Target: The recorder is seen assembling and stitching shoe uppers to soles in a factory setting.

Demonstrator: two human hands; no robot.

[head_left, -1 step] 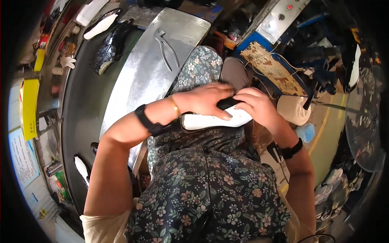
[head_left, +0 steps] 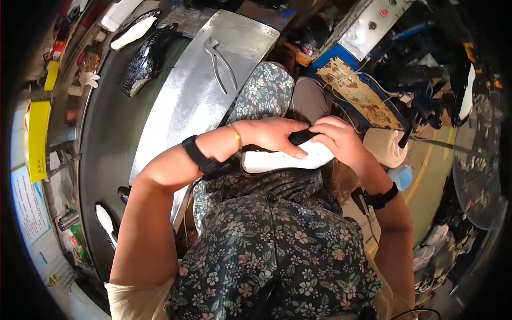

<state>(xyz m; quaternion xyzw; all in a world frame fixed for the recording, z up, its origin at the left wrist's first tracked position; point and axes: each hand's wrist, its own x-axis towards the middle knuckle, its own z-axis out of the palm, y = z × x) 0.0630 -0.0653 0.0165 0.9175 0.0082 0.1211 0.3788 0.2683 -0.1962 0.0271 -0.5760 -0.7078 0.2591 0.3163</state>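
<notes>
Across my lap lies a black shoe (head_left: 286,161), its white sole side facing up. My left hand (head_left: 273,136) grips it from the far side, the thumb pressed onto the white surface and the fingers over the dark edge. Around the shoe's right end is my right hand (head_left: 342,140), closed with its fingers bent over the black material near my left fingertips. What the fingertips pinch there is partly hidden. Beyond my left hand, a pair of metal pincers (head_left: 217,64) rests on a shiny metal tabletop (head_left: 178,101).
On the left, a dark green conveyor belt (head_left: 106,144) carries a shiny black shoe (head_left: 143,64) and other white-soled ones. A blue machine with a control panel (head_left: 373,26) stands at the far right. Below it are a cream roll (head_left: 385,146) and a light-blue piece (head_left: 401,176).
My left fingers, blurred over the dark edge before, now lie lower and sharper against it. The shoe has shifted very slightly to the right; my right hand keeps its hold.
</notes>
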